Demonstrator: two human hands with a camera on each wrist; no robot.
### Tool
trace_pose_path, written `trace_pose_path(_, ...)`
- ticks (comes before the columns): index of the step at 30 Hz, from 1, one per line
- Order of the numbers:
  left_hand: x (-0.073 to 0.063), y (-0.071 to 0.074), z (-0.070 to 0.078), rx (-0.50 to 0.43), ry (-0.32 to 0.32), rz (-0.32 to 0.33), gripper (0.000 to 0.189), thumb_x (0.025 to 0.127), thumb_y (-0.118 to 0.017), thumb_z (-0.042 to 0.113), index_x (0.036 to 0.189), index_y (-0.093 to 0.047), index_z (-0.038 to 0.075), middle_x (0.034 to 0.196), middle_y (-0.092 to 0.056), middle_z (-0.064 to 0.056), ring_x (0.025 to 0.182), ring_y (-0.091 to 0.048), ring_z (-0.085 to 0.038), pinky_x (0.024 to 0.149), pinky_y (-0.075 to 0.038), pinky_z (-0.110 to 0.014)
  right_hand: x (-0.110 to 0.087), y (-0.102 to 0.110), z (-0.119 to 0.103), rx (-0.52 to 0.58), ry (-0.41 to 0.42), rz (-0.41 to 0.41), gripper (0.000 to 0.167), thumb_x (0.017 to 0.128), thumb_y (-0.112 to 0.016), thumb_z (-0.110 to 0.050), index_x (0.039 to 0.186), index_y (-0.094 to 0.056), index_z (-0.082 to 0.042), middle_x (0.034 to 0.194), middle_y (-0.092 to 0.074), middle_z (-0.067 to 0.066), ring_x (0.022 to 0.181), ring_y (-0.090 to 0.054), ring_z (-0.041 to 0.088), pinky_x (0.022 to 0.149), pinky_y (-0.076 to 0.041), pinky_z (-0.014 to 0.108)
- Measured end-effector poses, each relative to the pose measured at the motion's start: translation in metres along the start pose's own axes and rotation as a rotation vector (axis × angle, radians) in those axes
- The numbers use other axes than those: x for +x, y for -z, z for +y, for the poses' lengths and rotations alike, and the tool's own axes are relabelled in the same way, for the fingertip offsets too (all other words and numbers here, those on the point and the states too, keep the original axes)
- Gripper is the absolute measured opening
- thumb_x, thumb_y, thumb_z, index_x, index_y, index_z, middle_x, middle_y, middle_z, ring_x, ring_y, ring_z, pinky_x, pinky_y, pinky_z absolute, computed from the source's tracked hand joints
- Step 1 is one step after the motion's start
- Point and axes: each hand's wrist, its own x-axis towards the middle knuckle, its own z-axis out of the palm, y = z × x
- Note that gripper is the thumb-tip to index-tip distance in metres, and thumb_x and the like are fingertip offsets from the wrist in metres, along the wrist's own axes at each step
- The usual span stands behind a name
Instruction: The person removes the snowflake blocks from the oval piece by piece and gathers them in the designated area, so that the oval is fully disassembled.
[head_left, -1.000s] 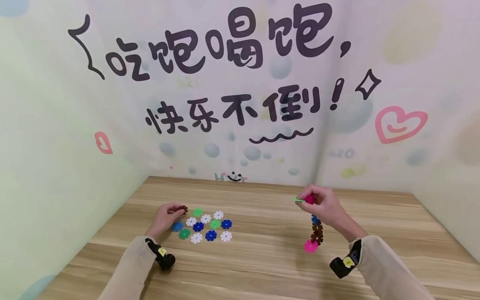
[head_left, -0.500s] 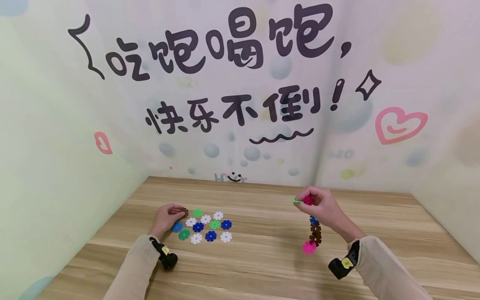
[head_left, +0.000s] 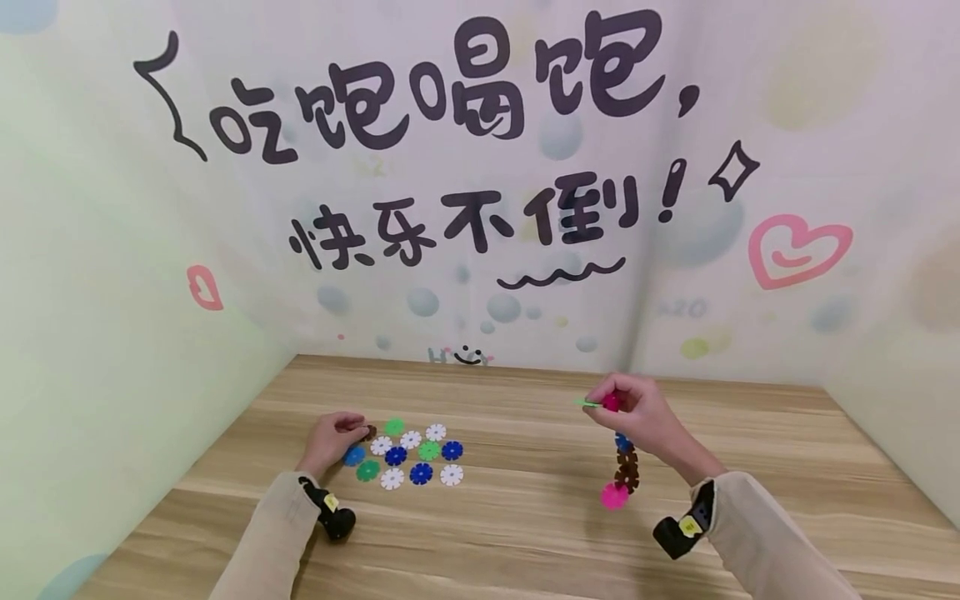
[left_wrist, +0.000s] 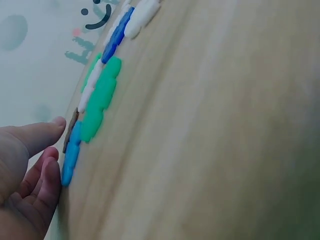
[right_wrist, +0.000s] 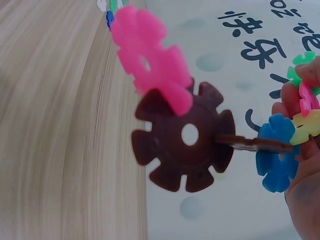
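Left hand (head_left: 330,442): fingertips at the brown disc (head_left: 369,432), partly covering it; grip or mere touch, cannot tell | loose discs (head_left: 422,473): beside it on the bench (head_left: 517,533) | right hand (head_left: 647,414): pinching the linked chain (head_left: 627,479), which hangs above the bench | chain's yellow disc (right_wrist: 305,126): hidden in the head view, shown at right wrist, cut off by the frame edge
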Motion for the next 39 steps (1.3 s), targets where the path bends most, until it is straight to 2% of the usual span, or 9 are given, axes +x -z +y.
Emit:
trace_pose_path(5, 0.002, 0.004, 0.017, -0.02, 0.005, 0.005, 0.032, 0.084, -0.06, 0.016, 0.108, -0.058, -0.004, 0.093, -0.059, -0.015, 0.083, -0.054, -0.024, 0.07, -0.047, -0.033, 0.001, -0.001, 0.01, -0.004, -0.012, -0.006, 0.016, 0.072, -0.059, 0.02, 0.075, -0.058, 0.004, 0.067, -0.051, 0.005, 0.054, -0.038, 0.005, 0.041, -0.033, 0.022)
trace_pose_path(8, 0.003, 0.002, 0.036, -0.053, -0.043, -0.025, 0.032, 0.085, -0.059, 0.019, 0.111, -0.058, 0.0, 0.095, -0.058, -0.012, 0.085, -0.053, -0.023, 0.069, -0.047, -0.029, 0.002, -0.002, 0.02, -0.005, -0.034, -0.009, 0.017, 0.073, -0.061, 0.017, 0.076, -0.06, 0.0, 0.068, -0.051, 0.001, 0.055, -0.039, 0.005, 0.042, -0.034, 0.02)
trace_pose_path(13, 0.0, -0.012, 0.081, -0.143, -0.214, -0.074, 0.03, 0.082, -0.063, 0.017, 0.108, -0.06, 0.001, 0.093, -0.06, -0.01, 0.085, -0.056, -0.022, 0.071, -0.048, -0.029, 0.004, -0.004, 0.026, 0.034, -0.002, -0.025, 0.014, 0.073, -0.062, 0.014, 0.077, -0.06, 0.001, 0.07, -0.054, 0.0, 0.055, -0.04, 0.006, 0.043, -0.036, 0.02)
trace_pose_path(17, -0.009, -0.028, 0.115, -0.183, -0.35, -0.102, 0.028, 0.08, -0.066, 0.015, 0.105, -0.062, 0.003, 0.091, -0.063, -0.007, 0.082, -0.058, -0.019, 0.07, -0.05, -0.027, 0.006, -0.007, 0.025, 0.056, 0.032, -0.049, 0.013, 0.073, -0.062, 0.014, 0.078, -0.06, 0.003, 0.069, -0.053, 0.003, 0.055, -0.04, 0.008, 0.043, -0.036, 0.02)
trace_pose_path(21, -0.019, -0.045, 0.143, -0.243, -0.439, -0.154, 0.025, 0.08, -0.066, 0.014, 0.103, -0.063, 0.006, 0.094, -0.064, -0.004, 0.083, -0.059, -0.015, 0.068, -0.05, -0.023, 0.007, -0.01, 0.024, 0.044, 0.037, -0.053, 0.014, 0.073, -0.062, 0.014, 0.078, -0.06, 0.002, 0.067, -0.052, 0.004, 0.055, -0.039, 0.008, 0.043, -0.035, 0.02)
trace_pose_path(26, -0.031, -0.064, 0.178, -0.378, -0.559, -0.221, 0.023, 0.08, -0.065, 0.008, 0.101, -0.063, 0.0, 0.097, -0.064, -0.01, 0.085, -0.06, -0.019, 0.071, -0.05, -0.021, 0.008, -0.012, 0.025, 0.011, 0.032, -0.073, 0.013, 0.073, -0.062, 0.013, 0.078, -0.06, 0.001, 0.068, -0.053, 0.006, 0.054, -0.039, 0.008, 0.042, -0.035, 0.02)
trace_pose_path(31, -0.053, -0.069, 0.215, -0.447, -0.663, -0.289, 0.02, 0.079, -0.064, 0.001, 0.098, -0.063, -0.006, 0.098, -0.062, -0.017, 0.087, -0.06, -0.028, 0.073, -0.05, -0.025, 0.01, -0.015, 0.027, -0.017, 0.031, -0.104, 0.013, 0.073, -0.061, 0.016, 0.076, -0.059, 0.003, 0.068, -0.054, 0.01, 0.053, -0.039, 0.007, 0.042, -0.036, 0.02)
trace_pose_path(35, -0.066, -0.068, 0.231, -0.424, -0.716, -0.315, 0.018, 0.079, -0.063, -0.001, 0.095, -0.062, -0.009, 0.095, -0.061, -0.02, 0.084, -0.06, -0.03, 0.072, -0.051, -0.026, 0.01, -0.017, 0.029, -0.007, 0.045, -0.111, 0.016, 0.071, -0.059, 0.02, 0.076, -0.058, 0.005, 0.068, -0.054, 0.013, 0.054, -0.039, 0.007, 0.043, -0.036, 0.02)
trace_pose_path(39, -0.069, -0.071, 0.234, -0.4, -0.742, -0.319, 0.015, 0.079, -0.062, -0.002, 0.092, -0.063, -0.009, 0.092, -0.062, -0.02, 0.082, -0.06, -0.028, 0.07, -0.051, -0.024, 0.011, -0.016, 0.028, 0.012, 0.041, -0.12, 0.016, 0.073, -0.06, 0.017, 0.078, -0.059, 0.002, 0.07, -0.055, 0.011, 0.055, -0.04, 0.007, 0.044, -0.037, 0.021)
